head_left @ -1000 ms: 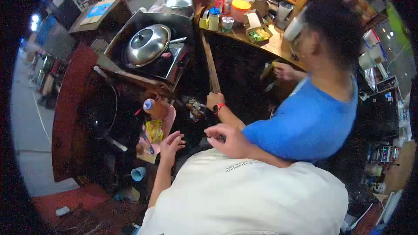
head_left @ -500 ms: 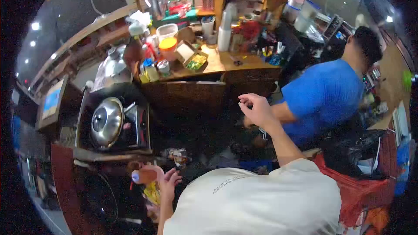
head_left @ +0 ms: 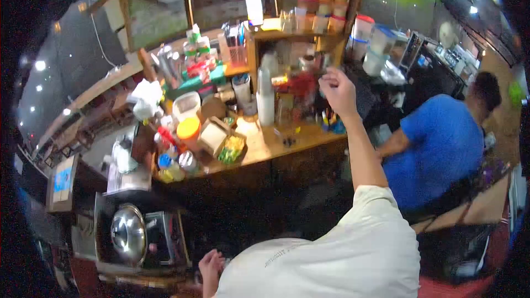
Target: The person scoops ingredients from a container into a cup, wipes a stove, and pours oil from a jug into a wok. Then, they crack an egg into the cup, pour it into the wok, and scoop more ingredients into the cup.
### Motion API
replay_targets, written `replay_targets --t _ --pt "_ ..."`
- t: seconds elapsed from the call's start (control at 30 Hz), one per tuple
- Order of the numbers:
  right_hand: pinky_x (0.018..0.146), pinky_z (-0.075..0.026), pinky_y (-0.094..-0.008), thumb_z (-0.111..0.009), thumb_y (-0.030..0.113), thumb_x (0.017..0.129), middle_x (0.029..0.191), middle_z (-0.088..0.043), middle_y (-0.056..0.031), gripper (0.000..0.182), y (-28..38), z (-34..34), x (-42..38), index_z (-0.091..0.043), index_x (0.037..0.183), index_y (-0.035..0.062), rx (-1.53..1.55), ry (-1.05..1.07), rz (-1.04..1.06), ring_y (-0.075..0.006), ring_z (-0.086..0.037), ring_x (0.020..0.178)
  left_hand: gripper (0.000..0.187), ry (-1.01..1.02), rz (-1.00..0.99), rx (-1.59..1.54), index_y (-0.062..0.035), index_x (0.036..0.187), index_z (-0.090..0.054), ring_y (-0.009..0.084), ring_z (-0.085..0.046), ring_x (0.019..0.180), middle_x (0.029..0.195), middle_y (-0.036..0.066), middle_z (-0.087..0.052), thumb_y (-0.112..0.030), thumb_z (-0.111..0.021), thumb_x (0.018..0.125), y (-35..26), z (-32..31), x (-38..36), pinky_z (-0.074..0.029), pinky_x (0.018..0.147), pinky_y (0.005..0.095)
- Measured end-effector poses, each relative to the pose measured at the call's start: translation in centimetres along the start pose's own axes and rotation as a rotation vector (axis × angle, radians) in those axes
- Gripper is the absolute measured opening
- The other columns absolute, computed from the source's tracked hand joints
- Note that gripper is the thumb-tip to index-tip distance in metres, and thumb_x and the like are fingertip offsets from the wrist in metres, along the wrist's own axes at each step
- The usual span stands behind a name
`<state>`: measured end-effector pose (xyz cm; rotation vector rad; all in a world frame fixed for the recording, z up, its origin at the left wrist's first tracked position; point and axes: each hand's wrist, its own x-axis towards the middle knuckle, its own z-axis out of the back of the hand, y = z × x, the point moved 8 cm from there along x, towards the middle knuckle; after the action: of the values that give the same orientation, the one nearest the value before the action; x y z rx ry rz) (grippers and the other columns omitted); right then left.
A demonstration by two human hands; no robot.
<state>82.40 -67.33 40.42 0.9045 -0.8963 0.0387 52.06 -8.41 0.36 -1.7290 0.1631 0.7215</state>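
Observation:
My right hand (head_left: 338,91) is stretched out over the right part of the wooden counter (head_left: 259,146). Its fingers are loosely bent, with nothing visible in them, close to a blurred red item (head_left: 301,89) and above some pens and small tools. Low in the view, my left hand (head_left: 211,267) hangs beside my white shirt, fingers half curled and apart, and I see nothing held there. On the counter are an open cardboard box of yellow and green food (head_left: 232,149), a jar with a yellow-orange lid (head_left: 188,128) and a stack of clear cups (head_left: 265,102).
A person in a blue shirt (head_left: 439,146) stands at the right, leaning over a dark work area. At lower left sits a stove with a domed metal lid (head_left: 128,234). Clear tubs with coloured lids (head_left: 361,30) stand at the back right.
My right hand has moved up and forward over the counter. My left hand has drawn low, near the view's bottom edge. The view has tilted up, and the person in blue appears farther right.

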Motion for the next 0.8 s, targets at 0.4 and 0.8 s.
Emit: replay_targets --t 0.4,0.8 --pt "0.09 -0.054 -0.0422 -0.072 0.046 0.083 0.109 -0.073 -0.0173 0.055 -22.4 0.3 37.5 -0.069 0.114 0.0012 -0.552 -0.364 0.011 -0.0342 -0.069 0.104 0.03 -0.025 0.095 0.175 0.0043 0.122 -0.063 0.0214 -0.07 0.075 0.098 0.014 -0.071 -0.011 -0.066 0.096 -8.5 -18.5 11.3 -0.058 0.062 0.0323" --pt "0.083 -0.055 -0.0432 -0.082 0.049 0.076 0.098 -0.074 -0.0172 0.061 -17.8 -8.9 46.6 -0.069 0.112 0.002 -0.588 -0.271 0.137 -0.0348 -0.071 0.094 0.036 0.103 0.171 0.283 0.0058 0.123 -0.065 0.0181 -0.07 0.076 0.1 0.012 -0.072 -0.011 -0.072 0.093 -10.2 -22.7 18.7 -0.059 0.066 0.0308"
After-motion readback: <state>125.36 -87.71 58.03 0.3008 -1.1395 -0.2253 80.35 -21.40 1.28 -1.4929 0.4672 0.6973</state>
